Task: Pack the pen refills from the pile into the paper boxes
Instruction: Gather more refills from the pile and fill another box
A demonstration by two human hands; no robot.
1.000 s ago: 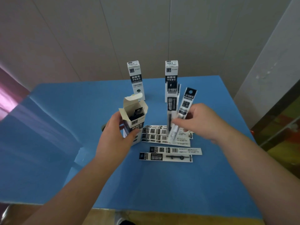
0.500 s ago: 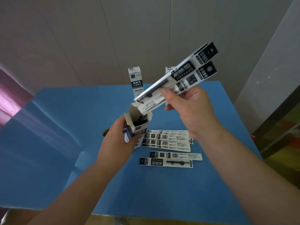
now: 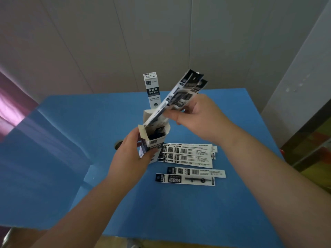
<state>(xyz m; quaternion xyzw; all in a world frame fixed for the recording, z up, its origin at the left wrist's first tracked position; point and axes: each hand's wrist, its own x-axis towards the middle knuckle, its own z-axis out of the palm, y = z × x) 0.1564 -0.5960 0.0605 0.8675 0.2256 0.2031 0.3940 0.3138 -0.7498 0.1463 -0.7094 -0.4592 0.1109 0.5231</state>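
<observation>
A blue worktop [image 3: 71,158] stands against pale panelled walls [image 3: 89,42]. Mid-worktop, the left hand [image 3: 131,156] grips an open box [image 3: 152,138]; the right hand [image 3: 195,117] pinches refill packs [image 3: 177,95].

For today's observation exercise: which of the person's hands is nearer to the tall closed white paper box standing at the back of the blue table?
Right. The right hand holds refill packs just right of the tall closed white paper box; the left hand grips the open box nearer the camera.

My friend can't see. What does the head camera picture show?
A right hand tips packaged pen refills into an open paper box gripped by the left hand. More refills lie on the blue table; a closed box stands behind.
</observation>
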